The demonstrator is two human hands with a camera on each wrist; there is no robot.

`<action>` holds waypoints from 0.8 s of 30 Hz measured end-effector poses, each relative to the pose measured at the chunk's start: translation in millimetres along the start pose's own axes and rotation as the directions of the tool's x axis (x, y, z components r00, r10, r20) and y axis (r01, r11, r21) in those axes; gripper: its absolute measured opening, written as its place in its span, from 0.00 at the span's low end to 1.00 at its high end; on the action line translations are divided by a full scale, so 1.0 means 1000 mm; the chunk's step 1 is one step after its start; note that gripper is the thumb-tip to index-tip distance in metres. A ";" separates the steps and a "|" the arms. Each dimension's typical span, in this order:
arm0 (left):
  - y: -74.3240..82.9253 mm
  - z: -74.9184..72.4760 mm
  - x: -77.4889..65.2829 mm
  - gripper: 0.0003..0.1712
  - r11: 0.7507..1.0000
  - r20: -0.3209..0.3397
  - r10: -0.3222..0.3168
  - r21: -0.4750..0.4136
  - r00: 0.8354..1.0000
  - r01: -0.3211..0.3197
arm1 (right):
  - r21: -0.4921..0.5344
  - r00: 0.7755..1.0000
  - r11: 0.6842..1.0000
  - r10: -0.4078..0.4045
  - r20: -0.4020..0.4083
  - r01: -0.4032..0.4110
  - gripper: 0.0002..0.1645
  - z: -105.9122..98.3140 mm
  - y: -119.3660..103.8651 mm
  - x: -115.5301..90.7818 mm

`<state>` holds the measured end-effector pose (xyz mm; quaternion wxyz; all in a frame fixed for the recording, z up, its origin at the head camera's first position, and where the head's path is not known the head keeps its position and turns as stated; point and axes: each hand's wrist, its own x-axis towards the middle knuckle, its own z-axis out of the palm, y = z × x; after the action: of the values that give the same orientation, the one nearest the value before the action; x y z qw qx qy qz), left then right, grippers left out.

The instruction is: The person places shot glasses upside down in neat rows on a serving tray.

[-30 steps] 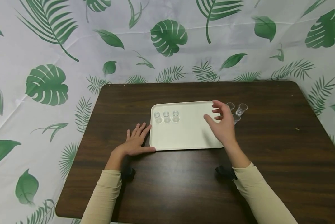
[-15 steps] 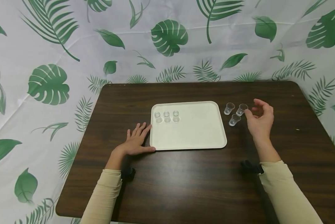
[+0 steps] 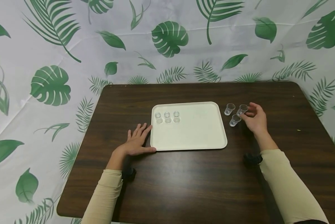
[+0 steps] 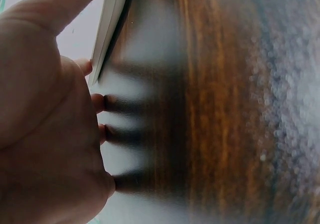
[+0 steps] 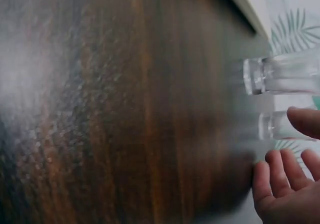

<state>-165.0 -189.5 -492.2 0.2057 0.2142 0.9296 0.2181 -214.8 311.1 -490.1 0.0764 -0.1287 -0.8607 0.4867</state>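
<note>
In the head view, my left hand [image 3: 135,143] lies with fingers spread on the table, thumb and index finger at the left edge of a cream tray [image 3: 195,137]. Three small clear cups stand in a row near the tray's back left: a left cup [image 3: 158,116], a middle cup [image 3: 167,115] and a right cup [image 3: 176,115]. Right of the tray is a cluster of three more, a back left cup [image 3: 229,109], a front cup [image 3: 235,120] and a back right cup [image 3: 242,109]. My right hand [image 3: 257,121] is at that last one, thumb and fingers apart around its right side.
A dark wood table [image 3: 178,186] carries everything. Behind and beside it hangs a white cloth [image 3: 134,56] with green leaf prints. Two cups stand close together in the right wrist view, a nearer cup [image 5: 282,73] overlapping the view's right edge.
My right hand has gone from above the tray's right end to beyond the clustered cups, then back left to the back right cup. My left hand stays in place.
</note>
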 end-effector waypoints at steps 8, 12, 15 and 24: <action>-0.001 0.001 0.001 0.61 1.000 0.004 -0.021 0.016 1.000 0.021 | -0.063 0.998 0.996 -0.054 0.040 0.056 0.31 0.006 0.013 0.002; 0.002 -0.001 -0.001 0.61 1.000 0.001 -0.012 0.002 1.000 0.012 | -0.082 0.998 0.995 -0.046 0.031 0.049 0.29 0.007 0.013 0.003; 0.004 -0.003 -0.001 0.61 1.000 0.001 -0.012 -0.003 1.000 0.012 | -0.113 0.999 0.993 -0.037 0.037 0.041 0.28 0.007 0.012 0.003; 0.006 -0.005 -0.002 0.62 1.000 0.001 -0.024 0.005 1.000 0.024 | -0.195 0.997 0.978 -0.068 0.047 0.075 0.25 0.006 0.011 0.003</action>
<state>-163.3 -187.2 -484.5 0.2085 0.2038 0.9325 0.2132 -217.6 313.0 -502.8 0.0636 -0.0948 -0.9100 0.3985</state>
